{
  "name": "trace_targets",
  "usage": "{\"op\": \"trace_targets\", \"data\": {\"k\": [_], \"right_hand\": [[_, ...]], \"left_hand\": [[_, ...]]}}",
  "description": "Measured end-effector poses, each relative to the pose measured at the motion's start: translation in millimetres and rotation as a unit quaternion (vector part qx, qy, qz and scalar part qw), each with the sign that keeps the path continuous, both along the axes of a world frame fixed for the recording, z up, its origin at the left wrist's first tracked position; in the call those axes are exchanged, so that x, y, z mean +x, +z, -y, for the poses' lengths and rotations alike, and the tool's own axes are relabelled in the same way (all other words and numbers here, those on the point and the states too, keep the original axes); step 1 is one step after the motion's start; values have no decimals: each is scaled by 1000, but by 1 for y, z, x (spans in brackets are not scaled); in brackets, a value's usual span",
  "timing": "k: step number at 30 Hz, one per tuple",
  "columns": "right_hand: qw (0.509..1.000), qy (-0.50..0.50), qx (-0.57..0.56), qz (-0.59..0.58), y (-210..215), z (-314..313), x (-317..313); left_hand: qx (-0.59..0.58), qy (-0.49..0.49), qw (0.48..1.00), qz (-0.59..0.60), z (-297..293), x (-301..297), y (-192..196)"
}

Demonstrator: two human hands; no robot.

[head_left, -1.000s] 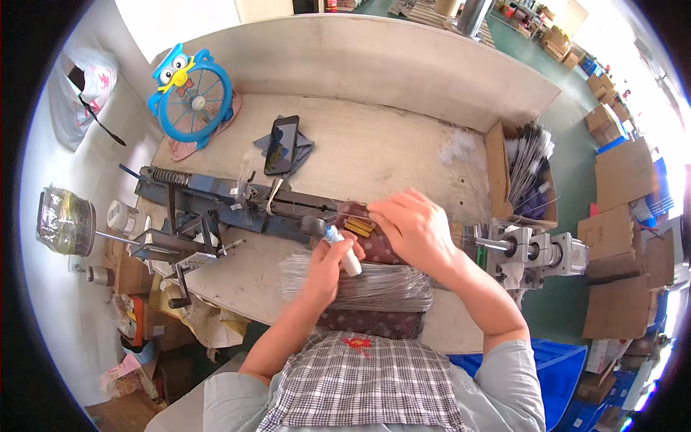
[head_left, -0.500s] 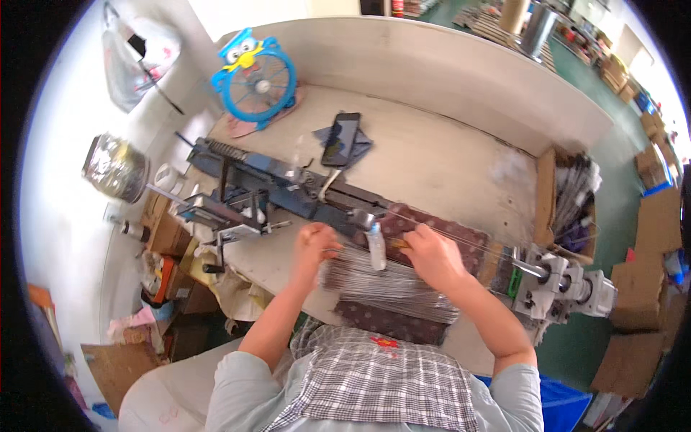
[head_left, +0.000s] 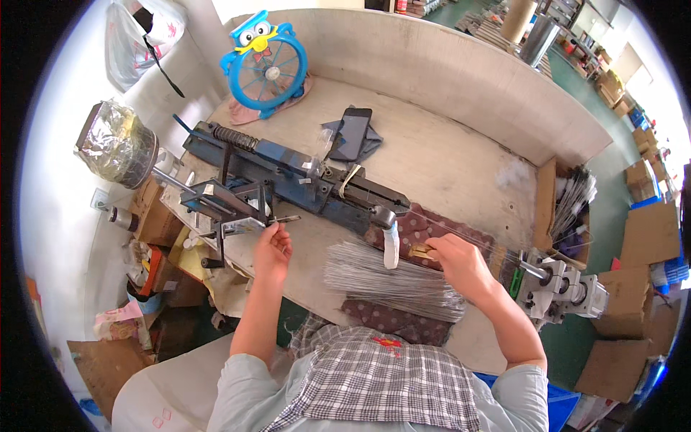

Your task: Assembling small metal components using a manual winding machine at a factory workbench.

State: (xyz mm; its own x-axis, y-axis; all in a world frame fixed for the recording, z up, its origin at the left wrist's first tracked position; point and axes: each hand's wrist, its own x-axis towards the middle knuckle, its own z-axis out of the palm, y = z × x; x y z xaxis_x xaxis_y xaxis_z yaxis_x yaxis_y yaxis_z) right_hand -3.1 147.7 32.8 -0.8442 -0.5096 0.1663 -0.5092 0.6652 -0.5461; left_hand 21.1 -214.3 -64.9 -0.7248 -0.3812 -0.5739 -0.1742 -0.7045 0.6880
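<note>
My left hand (head_left: 271, 252) is at the small metal jig (head_left: 245, 225) on the left. Its fingers are curled, with thumb and fingertips together by the jig's end; what they pinch, if anything, is too small to make out. My right hand (head_left: 464, 265) pinches a small brass-coloured piece (head_left: 421, 250) over the dotted brown cloth (head_left: 425, 225). Below and between the hands lies a bundle of thin metal wires (head_left: 389, 284). A lever handle wrapped in white (head_left: 391, 248) hangs from the long dark metal press (head_left: 309, 176) above the wires.
Farther back are a phone (head_left: 353, 133) on a dark cloth and a blue cartoon fan (head_left: 268, 72). On the right stand a metal clamp machine (head_left: 558, 284) and a cardboard box (head_left: 547, 194) holding more wires. A foil-covered lamp (head_left: 119, 147) juts in at the left.
My left hand has moved left from the wires to the jig. My right hand has shifted slightly right and down, still with the brass-coloured piece. The whole view has shifted a little.
</note>
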Motion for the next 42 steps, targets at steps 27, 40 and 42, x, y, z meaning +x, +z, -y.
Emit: {"op": "trace_targets", "data": {"k": [27,40,42], "right_hand": [[984,-75,-45,-158,28,-38,-25],[986,-69,-108,104,22,-1,-47],[984,-84,-112,113,16,0,-49]], "left_hand": [[-67,-235,960,-139,-222,-23,65],[-68,-302,942,-128,-208,-22,64],[-44,-319,938,-129,-208,-24,66]]}}
